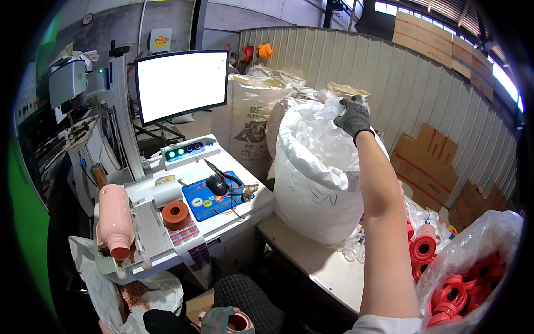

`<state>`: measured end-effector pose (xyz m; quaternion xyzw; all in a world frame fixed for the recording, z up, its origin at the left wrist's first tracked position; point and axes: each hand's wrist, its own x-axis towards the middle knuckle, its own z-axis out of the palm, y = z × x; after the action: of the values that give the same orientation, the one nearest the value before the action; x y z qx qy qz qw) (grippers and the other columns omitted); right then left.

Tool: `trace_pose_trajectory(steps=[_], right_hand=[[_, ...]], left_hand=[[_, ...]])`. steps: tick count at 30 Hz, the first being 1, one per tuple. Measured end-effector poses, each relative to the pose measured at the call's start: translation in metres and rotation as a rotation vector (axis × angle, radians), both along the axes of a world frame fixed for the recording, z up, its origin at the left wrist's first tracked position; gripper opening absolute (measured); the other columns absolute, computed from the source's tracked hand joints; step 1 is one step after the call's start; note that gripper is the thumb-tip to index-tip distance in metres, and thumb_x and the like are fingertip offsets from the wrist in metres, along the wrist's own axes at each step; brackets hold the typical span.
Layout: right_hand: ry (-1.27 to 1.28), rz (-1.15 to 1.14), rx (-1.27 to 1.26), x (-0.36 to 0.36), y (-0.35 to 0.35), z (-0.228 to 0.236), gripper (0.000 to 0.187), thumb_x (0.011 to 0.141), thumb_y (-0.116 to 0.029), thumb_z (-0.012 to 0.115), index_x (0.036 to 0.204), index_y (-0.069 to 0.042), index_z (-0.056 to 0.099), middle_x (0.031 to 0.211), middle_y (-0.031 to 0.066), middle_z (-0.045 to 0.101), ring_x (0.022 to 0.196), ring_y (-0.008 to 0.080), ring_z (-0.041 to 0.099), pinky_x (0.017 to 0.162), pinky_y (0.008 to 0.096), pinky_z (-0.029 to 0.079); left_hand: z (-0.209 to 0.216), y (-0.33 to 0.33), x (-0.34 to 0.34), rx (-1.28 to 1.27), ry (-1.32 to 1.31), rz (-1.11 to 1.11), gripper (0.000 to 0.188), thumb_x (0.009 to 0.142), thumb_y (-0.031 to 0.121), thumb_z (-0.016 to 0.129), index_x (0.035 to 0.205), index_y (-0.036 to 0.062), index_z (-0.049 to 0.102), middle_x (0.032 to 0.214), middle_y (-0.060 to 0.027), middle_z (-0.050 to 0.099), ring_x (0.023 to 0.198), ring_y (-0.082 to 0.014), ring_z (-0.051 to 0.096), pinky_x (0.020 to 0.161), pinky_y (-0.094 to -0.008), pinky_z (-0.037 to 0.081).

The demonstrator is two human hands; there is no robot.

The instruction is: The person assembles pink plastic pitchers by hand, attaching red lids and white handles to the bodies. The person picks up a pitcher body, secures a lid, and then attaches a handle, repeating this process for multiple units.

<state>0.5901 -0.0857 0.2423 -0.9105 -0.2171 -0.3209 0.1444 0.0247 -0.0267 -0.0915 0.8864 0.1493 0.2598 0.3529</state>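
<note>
Right hand (355,117) at one o'clock, over white sack (311,195), finger closure indeterminable; left hand (218,321), six o'clock, fingers clamped on pink jug (240,321), probably light, stiff; body offers best hold.

Gloved right hand (355,118), arm (384,234) outstretched

Downward fisheye view from head.

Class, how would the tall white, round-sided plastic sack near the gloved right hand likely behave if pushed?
The tall white, round-sided plastic sack would probably give: its rim folds and creases. It may be light for its size, as thin, translucent material seems to fill its mouth.
</note>
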Motion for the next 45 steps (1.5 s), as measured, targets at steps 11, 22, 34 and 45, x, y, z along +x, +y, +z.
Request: trace_pose_trajectory(steps=[11,22,34,45], right_hand=[[0.015,0.181,0.333,0.009,-0.034,0.019,0.075,0.069,-0.034,0.088,0.136,-0.008,0.068,0.139,0.0151,0.056,0.122,0.0324,0.065,0.106,0.0406,0.053],[0.067,0.636,0.750,0.042,-0.073,0.023,0.053,0.073,-0.014,0.089,0.120,0.004,0.071,0.106,0.0150,0.079,0.091,0.0240,0.075,0.086,0.0336,0.058],[0.210,0.794,1.068,0.004,-0.217,-0.008,0.059,0.076,-0.014,0.089,0.129,-0.001,0.068,0.115,0.0119,0.075,0.097,0.0224,0.073,0.086,0.0358,0.061],[0.287,0.000,0.460,-0.037,-0.321,-0.339,0.081,0.065,-0.040,0.096,0.125,0.006,0.065,0.129,0.0209,0.058,0.117,0.0328,0.062,0.103,0.0432,0.052]], left_hand=[[0.002,-0.008,-0.007,0.118,-0.062,0.010,0.067,0.069,0.037,0.095,0.122,0.0070,0.067,0.112,-0.0152,0.071,0.103,-0.0361,0.069,0.090,-0.0477,0.056],[-0.009,-0.008,-0.005,0.080,-0.002,-0.014,0.061,0.075,0.036,0.093,0.121,0.0053,0.068,0.111,-0.0151,0.072,0.101,-0.0378,0.069,0.089,-0.0487,0.056],[-0.009,-0.010,-0.002,0.018,0.099,0.023,0.073,0.060,0.043,0.096,0.116,0.0063,0.067,0.111,-0.0097,0.071,0.103,-0.0277,0.069,0.094,-0.0440,0.050],[-0.011,-0.011,0.007,0.094,0.121,0.004,0.080,0.058,0.043,0.097,0.120,0.0052,0.065,0.110,-0.0126,0.068,0.105,-0.0332,0.066,0.091,-0.0475,0.054]])
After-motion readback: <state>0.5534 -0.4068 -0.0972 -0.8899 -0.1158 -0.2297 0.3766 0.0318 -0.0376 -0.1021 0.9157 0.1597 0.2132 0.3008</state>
